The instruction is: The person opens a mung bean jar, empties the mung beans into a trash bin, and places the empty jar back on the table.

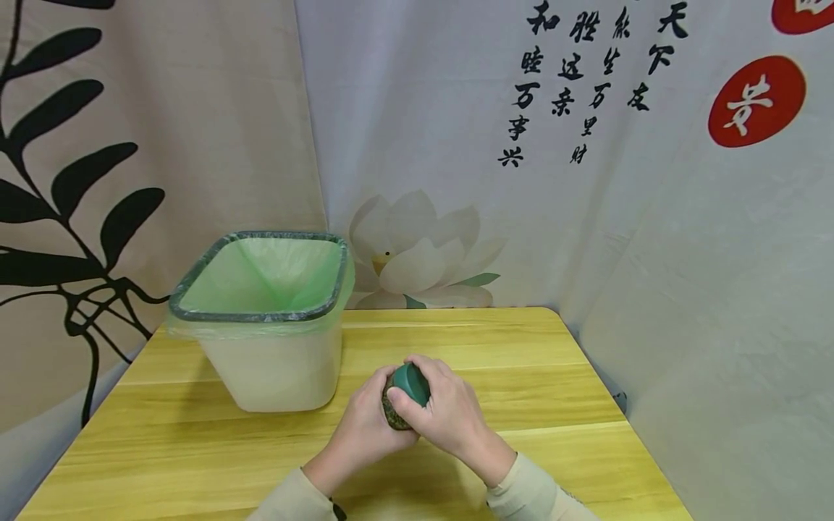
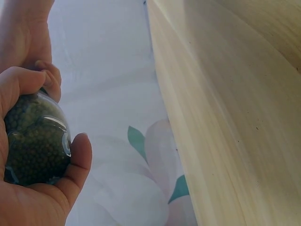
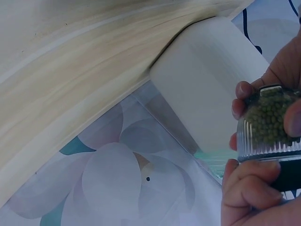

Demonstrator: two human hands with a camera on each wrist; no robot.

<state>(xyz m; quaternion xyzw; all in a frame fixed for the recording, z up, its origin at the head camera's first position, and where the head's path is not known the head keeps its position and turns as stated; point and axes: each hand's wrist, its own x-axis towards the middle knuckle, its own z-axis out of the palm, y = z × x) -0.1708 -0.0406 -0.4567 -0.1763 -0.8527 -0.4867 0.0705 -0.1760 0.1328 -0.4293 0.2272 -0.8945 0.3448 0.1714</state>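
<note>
Head view, both hands (image 1: 407,420) gripping jar (image 1: 405,394), bin (image 1: 267,325) near

Your left hand (image 1: 365,427) and right hand (image 1: 446,409) meet near centre, forearms angling in from the near edge, left fingers (image 2: 77,155) curled up from underneath, right fingers (image 3: 249,186) curled over the top, both gripping tight.

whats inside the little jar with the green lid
The clear jar is packed with small green beads or beans, seen in both wrist views. The hands cover much of it, so the fill level is unclear.
</note>
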